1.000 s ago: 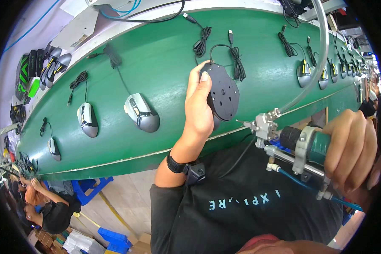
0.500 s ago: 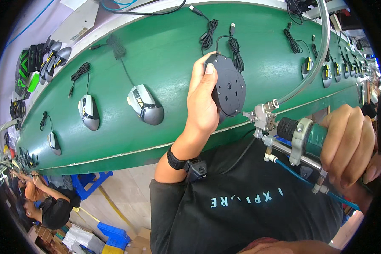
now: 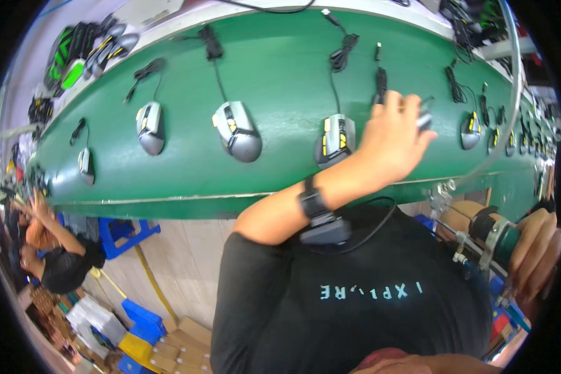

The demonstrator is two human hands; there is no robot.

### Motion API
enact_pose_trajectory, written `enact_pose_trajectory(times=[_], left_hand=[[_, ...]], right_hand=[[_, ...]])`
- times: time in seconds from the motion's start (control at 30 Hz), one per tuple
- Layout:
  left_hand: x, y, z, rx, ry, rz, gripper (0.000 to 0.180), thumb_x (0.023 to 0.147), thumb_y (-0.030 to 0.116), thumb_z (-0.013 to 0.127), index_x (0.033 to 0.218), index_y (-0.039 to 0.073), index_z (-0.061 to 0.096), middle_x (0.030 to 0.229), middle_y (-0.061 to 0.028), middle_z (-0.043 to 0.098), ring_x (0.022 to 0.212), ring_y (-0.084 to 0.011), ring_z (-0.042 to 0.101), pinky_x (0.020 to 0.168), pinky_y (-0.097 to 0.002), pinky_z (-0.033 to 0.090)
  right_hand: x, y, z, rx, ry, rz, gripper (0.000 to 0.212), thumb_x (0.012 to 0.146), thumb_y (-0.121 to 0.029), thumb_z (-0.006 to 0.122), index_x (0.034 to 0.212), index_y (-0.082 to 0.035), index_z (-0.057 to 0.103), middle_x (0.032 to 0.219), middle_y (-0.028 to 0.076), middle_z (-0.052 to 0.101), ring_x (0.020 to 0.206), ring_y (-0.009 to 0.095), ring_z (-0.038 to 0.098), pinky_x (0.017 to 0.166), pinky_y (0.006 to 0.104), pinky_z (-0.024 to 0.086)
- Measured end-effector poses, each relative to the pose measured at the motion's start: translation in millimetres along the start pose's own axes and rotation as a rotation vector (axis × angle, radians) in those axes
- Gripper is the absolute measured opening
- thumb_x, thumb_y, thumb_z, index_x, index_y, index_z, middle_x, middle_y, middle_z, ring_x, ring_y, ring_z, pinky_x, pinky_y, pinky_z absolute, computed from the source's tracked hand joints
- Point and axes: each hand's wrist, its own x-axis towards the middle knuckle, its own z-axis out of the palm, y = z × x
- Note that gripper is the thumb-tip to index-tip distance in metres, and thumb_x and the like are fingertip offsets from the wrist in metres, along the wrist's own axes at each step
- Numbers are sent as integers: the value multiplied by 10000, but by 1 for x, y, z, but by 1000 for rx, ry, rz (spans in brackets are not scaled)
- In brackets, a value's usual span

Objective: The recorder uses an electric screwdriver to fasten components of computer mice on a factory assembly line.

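My left hand (image 3: 394,140) is over the green work surface (image 3: 280,68), fingers curled around a computer mouse (image 3: 425,118) that the hand mostly hides. Only a small grey part of it shows between the thumb and fingers. Just left of the hand lies another grey mouse with yellow buttons (image 3: 338,134), its cable bundled above it. At the right edge my right hand (image 3: 536,255) is wrapped around a green-bodied power screwdriver (image 3: 503,240) with a metal head and hoses. The screwdriver's tip is blurred and stands apart from any mouse.
More mice (image 3: 240,134) with coiled cables lie along the surface to left and right. A clear hose (image 3: 514,81) arches down at the right. At lower left are a blue stool (image 3: 124,237), cardboard boxes (image 3: 184,346) and a seated person (image 3: 62,262).
My left hand has moved right with the mouse, which earlier showed its black underside against the screwdriver's tip. The screwdriver has drawn away to the right and lower. The view has shifted.
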Motion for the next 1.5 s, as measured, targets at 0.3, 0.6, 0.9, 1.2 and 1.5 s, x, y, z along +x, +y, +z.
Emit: enact_pose_trajectory(times=[0.3, 0.6, 0.9, 1.2, 1.5], left_hand=[[-20, -24, 12, 470, 106, 179, 746, 705, 432, 783, 1273, 39, 501, 1186, -184, 478, 1091, -365, 448, 808, -489, 394], [-53, -56, -57, 812, -268, -116, 870, 647, 393, 847, 1335, 9, 479, 1107, -171, 490, 974, -333, 520, 757, -406, 527], [-31, -58, -78, 522, -227, -10, 606, 754, 120, 689, 1309, -9, 483, 1142, -223, 587, 931, -388, 636, 791, -392, 551], [-35, -73, -58, -1086, -313, -450, 416, 868, 119, 619, 1249, -5, 506, 1160, -119, 633, 984, -174, 623, 860, -332, 525], [-46, -73, -62, -1037, -285, -352, 405, 886, 111, 621, 1258, 1, 504, 1104, -78, 620, 978, -138, 589, 869, -300, 495]], right_hand=[[68, 29, 39, 5, 98, 215, 154, 953, -47, 577, 1088, 21, 597, 874, 137, 712, 687, 240, 711, 597, 329, 624], [108, 63, 75, -304, 609, 210, 139, 858, -124, 687, 861, -54, 566, 649, 114, 651, 484, 226, 609, 481, 325, 519], [109, 73, 74, -343, 681, 175, 261, 826, -220, 764, 895, -60, 569, 678, 96, 648, 507, 216, 609, 495, 310, 501], [102, 127, 62, -454, 577, -383, 550, 825, -464, 712, 1099, -29, 516, 718, 42, 583, 541, 131, 567, 440, 254, 484], [117, 148, 70, -496, 648, -482, 628, 913, -574, 583, 1184, -21, 462, 745, 79, 533, 554, 195, 522, 435, 310, 449]])
